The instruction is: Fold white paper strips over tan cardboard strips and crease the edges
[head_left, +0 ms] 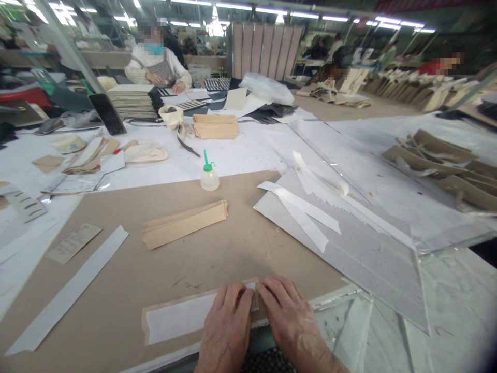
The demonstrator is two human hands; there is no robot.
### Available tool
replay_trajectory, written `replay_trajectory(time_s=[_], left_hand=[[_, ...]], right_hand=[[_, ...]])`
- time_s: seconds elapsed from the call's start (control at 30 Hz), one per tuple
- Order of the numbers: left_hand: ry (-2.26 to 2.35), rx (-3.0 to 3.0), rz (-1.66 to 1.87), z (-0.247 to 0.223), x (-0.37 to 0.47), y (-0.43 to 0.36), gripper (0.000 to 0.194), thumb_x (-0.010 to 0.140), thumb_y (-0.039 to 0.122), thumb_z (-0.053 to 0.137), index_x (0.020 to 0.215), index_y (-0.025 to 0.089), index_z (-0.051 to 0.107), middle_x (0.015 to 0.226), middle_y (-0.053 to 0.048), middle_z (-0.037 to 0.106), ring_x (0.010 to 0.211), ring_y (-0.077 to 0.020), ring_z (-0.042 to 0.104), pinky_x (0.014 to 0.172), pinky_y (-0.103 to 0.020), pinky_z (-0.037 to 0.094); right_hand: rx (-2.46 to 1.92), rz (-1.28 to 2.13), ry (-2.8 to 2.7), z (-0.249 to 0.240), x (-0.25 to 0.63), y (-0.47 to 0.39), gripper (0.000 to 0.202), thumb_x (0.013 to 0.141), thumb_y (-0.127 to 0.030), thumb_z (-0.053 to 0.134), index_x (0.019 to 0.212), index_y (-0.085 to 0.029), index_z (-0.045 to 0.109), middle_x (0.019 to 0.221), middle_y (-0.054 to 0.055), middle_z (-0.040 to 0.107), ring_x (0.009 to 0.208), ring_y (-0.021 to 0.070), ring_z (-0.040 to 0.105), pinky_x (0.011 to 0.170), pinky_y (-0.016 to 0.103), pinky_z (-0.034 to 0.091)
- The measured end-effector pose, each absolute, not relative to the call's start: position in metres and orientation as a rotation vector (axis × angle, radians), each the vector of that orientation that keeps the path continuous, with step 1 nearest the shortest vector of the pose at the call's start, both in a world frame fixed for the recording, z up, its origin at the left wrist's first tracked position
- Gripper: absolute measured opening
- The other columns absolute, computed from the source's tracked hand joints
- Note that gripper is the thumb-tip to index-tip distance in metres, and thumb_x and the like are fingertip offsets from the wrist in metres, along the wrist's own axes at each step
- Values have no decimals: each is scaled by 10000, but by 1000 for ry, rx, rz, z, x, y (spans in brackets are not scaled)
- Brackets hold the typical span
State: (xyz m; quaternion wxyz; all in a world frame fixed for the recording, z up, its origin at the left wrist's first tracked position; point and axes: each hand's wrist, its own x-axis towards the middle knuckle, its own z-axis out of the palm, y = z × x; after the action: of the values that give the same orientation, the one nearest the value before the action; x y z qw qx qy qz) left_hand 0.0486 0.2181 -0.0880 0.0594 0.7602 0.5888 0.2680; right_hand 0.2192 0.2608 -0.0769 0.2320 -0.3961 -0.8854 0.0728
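Note:
Near the front edge of the brown board, a white strip point(178, 319) lies lengthwise on a slightly larger tan strip point(145, 327), whose edge shows around it. My left hand point(229, 324) bends its fingers down onto the right part of the white strip, closed around its end. My right hand point(290, 313) is beside it, fingertips together at the right end of the tan strip; its thumb is hidden. Farther back lies a stack of tan strips point(185, 224). A long single white strip point(70, 290) rests diagonally at the left.
A bottle with a green spout point(210, 178) stands at the board's point(248, 248) back edge. White strips point(306, 210) lie on a grey sheet point(373, 269) at the right. Brown strap-like pieces point(438, 160) are farther right. A phone point(107, 114) leans at the left; a masked person point(157, 65) works opposite.

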Motion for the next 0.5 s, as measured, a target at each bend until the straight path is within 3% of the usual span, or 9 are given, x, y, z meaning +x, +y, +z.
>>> replay_trajectory(time_s=[0.1, 0.23, 0.37, 0.5], left_hand=[[1786, 2299, 787, -88, 49, 218, 248, 909, 62, 524, 1110, 190, 590, 1041, -69, 605, 899, -236, 563, 797, -373, 542], [1797, 2286, 791, -86, 50, 219, 223, 907, 57, 529, 1073, 191, 594, 1016, -62, 605, 870, -232, 560, 766, -371, 541], [1819, 2278, 841, -87, 51, 220, 197, 914, 64, 529, 1057, 183, 591, 1010, -64, 606, 881, -227, 571, 772, -363, 536], [1820, 2258, 873, -89, 51, 221, 206, 926, 55, 497, 1061, 182, 586, 1017, -62, 606, 901, -222, 580, 788, -358, 533]], right_hand=[[-1117, 238, -2437, -72, 219, 262, 389, 871, -12, 464, 1191, -175, 614, 1128, 104, 637, 1056, 277, 568, 919, 417, 531], [-1090, 410, -2299, -66, 221, 269, 268, 975, -81, 437, 1128, -207, 617, 1099, 86, 626, 1023, 225, 597, 893, 355, 545], [-1143, 361, -2321, -67, 219, 271, 299, 985, -92, 431, 1214, -198, 592, 1144, 104, 607, 1045, 253, 587, 893, 396, 548], [-1136, 276, -2396, -71, 215, 267, 288, 967, -77, 433, 1168, -179, 613, 1104, 112, 614, 1006, 265, 590, 851, 400, 568]])
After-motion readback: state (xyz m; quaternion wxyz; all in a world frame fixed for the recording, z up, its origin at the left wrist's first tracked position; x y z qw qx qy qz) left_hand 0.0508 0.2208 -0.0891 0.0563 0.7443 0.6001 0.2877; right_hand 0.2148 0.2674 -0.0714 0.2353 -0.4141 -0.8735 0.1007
